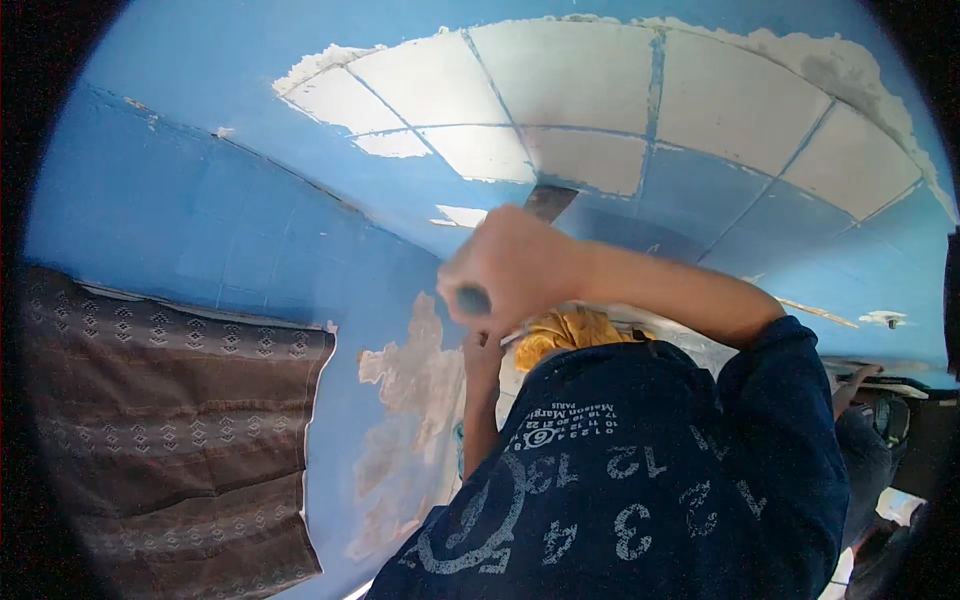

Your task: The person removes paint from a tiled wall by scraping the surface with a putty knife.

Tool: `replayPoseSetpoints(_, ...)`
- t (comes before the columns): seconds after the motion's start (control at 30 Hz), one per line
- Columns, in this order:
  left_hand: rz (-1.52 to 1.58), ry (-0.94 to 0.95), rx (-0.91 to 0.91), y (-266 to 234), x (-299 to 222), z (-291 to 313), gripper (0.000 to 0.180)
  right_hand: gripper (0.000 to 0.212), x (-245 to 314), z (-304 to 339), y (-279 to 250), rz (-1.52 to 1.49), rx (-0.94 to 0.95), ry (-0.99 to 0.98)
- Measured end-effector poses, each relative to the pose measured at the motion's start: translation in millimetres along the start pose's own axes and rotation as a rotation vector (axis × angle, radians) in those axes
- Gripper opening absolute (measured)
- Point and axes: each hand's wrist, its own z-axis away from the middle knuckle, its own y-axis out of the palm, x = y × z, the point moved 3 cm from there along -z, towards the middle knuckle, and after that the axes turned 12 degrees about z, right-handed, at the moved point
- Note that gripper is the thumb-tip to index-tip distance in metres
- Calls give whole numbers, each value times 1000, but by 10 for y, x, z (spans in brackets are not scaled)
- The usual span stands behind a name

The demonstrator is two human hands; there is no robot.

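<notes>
My right hand (pixel 515 265) is closed around a scraper, slightly blurred. The dark butt of its handle shows under my fist, and its flat dark blade (pixel 551 203) lies at the blue-painted tiled wall. Just above the blade, blue paint gives way to bare white tiles (pixel 570 75) with a ragged edge. Lower down, my left hand (pixel 483 345) has its fingers curled, partly hidden behind my right hand. A thin pale edge shows beside those fingers, too small to name.
A brown patterned curtain (pixel 170 430) hangs at the left. Bare plaster patches (pixel 405 375) mark the blue wall near it. Yellow cloth (pixel 565 335) lies just past my dark shirt. Another person's hand (pixel 855 385) and dark clothing show at the right edge.
</notes>
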Motion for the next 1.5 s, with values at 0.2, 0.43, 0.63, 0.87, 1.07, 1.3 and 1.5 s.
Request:
replayPoseSetpoints(0.2,172,50,-129,295,-352,176,32,16,397,43,-293,135,-95,-219)
replayPoseSetpoints(0.43,190,77,-147,327,-394,175,29,15,416,-11,-264,200,-60,-190)
replayPoseSetpoints(0.63,114,130,-108,357,-431,30,33,20,92,29,-84,207,103,-54)
replayPoseSetpoints(0.87,127,103,-138,244,-296,93,31,21,32,7,-295,74,-3,-51)
replayPoseSetpoints(1.07,158,86,-159,261,-314,114,31,16,238,-35,-501,107,-160,-171)
replayPoseSetpoints(1.3,196,81,-182,325,-350,168,30,12,197,-35,-420,78,-156,-130)
replayPoseSetpoints(1.5,132,46,-182,258,-304,136,29,18,187,-91,-522,82,-226,-95)
